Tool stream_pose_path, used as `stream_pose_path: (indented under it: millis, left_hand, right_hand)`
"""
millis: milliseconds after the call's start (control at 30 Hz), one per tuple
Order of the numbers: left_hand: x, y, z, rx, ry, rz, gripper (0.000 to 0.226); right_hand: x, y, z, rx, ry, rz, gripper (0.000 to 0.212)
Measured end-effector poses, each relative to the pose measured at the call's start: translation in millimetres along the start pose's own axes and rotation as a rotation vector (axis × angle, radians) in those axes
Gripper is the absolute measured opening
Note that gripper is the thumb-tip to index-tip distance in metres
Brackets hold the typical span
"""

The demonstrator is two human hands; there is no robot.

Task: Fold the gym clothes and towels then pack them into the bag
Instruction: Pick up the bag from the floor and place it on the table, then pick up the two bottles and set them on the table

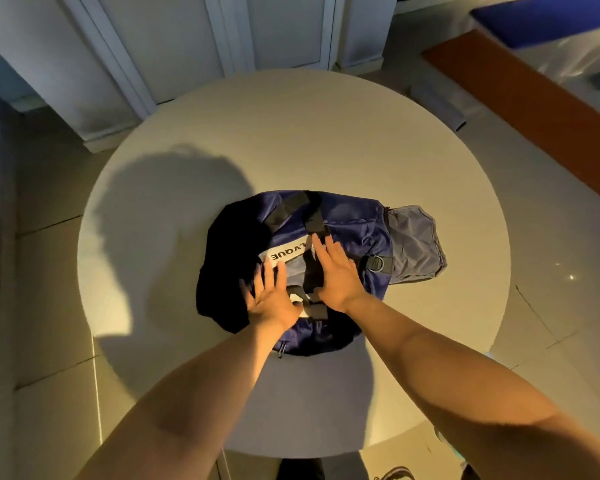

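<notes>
Navy duffel bag (354, 223) sits roughly mid tabletop (291, 133), a round white one, long axis running L-R. Grey end pocket (413, 247) is on the bag's right end, with a D-ring (378, 263) on a black tab just beside it. White band (284, 254) across the bag's side has dark lettering, upside-down from this view. Black straps (284, 209) cross the top.

Black garment (226, 265) is draped over the bag's left end, its lower edge reaching the tabletop. It's not inside the bag. Can't tell if it's folded, too dark.

Left hand (274, 301): palm down, fingers straight and spread, holding nothing. It lies where the garment's edge meets the white band; fingertips slightly blurred.

Right hand (333, 271): palm down, fingers straight and close together, also holding nothing. It lies over the bag's middle, on the black strap webbing, just beside the left hand. Can't confirm how hard either presses.

Both forearms are bare, coming in from the near edge. The person's shadow (174, 209) falls on the tabletop's left half.

Bkgd: white cabinet doors (174, 46) behind the tabletop, tiled floor (49, 254), orange-brown board (520, 116) upper right.
</notes>
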State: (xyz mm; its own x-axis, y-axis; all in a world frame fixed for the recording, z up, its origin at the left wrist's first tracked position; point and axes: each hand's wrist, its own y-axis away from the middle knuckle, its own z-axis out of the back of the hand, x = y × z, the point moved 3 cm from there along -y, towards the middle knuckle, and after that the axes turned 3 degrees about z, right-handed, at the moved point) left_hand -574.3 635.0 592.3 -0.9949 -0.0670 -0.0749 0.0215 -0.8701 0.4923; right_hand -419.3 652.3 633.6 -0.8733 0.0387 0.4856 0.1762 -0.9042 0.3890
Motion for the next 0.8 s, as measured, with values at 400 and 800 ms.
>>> stream_pose_path:
  millis: [400,800]
  left_hand:
    - [-40.3,8.1,5.1,-0.016,0.090,-0.189,0.069]
    - [-125.6,63.2,25.8,-0.184,0.131,-0.483,0.056]
  right_hand:
    - [-22.3,24.0,-28.8,-0.076,0.081,-0.194,0.072]
    - [-85.6,113.8,9.3,-0.451,-0.028,-0.234,0.044]
